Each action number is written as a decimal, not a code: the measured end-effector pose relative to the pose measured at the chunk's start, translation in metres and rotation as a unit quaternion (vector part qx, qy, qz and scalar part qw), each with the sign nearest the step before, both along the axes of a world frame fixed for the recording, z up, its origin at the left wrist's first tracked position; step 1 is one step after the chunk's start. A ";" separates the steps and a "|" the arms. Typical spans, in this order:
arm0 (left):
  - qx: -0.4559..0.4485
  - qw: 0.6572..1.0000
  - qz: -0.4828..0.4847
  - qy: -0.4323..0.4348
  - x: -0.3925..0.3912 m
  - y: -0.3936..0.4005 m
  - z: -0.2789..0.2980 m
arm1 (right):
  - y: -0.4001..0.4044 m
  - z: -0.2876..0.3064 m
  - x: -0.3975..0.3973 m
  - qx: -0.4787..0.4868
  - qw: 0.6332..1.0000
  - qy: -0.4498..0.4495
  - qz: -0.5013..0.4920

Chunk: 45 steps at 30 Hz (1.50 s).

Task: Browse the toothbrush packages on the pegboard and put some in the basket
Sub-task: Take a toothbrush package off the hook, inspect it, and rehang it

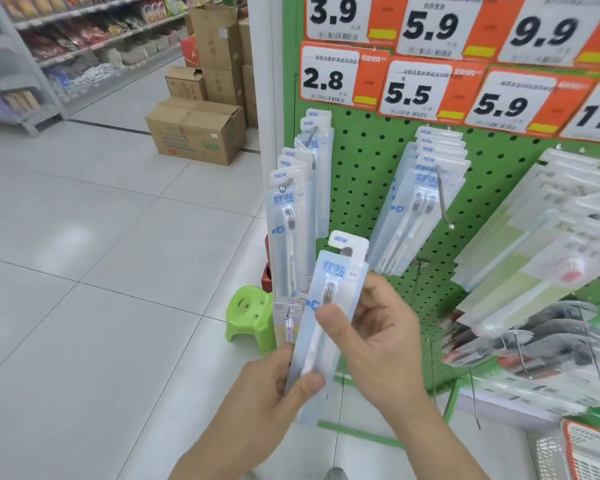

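A pale blue toothbrush package [329, 292] marked NEW is held off the green pegboard [364, 168], tilted with its top to the upper right. My right hand [378, 334] grips its middle, thumb across the front. My left hand [278, 382] pinches its lower end. Several matching packages [288, 216] hang on the left hook, and several twin-brush packs [423, 202] hang on the middle hook. The basket [582, 452], with an orange rim and wire mesh, shows at the bottom right corner.
Orange and white price tags [329, 77] line the top of the board. Larger white packages [541, 230] hang at the right, dark ones below. A green plastic stool [250, 313] stands by the board's foot. Cardboard boxes [194, 129] sit on the tiled floor, and stocked shelves [84, 39] fill the far left.
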<state>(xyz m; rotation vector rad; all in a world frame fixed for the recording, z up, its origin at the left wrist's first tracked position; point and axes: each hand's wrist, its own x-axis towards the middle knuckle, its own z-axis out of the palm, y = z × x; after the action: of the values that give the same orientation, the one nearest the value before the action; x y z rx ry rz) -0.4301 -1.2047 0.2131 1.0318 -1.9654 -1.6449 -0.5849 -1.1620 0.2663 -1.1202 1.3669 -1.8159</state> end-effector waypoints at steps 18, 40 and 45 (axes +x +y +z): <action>-0.235 0.962 0.138 0.009 -0.025 -0.016 0.016 | -0.055 0.034 0.007 -0.009 0.982 0.188 -0.032; -0.330 0.928 0.168 0.044 -0.051 -0.083 0.053 | -0.081 0.016 -0.005 -0.037 0.943 0.289 -0.159; -0.317 0.932 0.159 0.069 -0.064 -0.090 0.065 | -0.097 0.030 -0.016 -0.059 0.958 0.193 -0.204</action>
<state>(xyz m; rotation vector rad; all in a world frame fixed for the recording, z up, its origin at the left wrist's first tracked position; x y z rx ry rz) -0.4937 -1.2950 0.2777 0.8791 -1.9081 -0.7948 -0.6008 -1.2592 0.2965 -1.3897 1.8465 -2.0604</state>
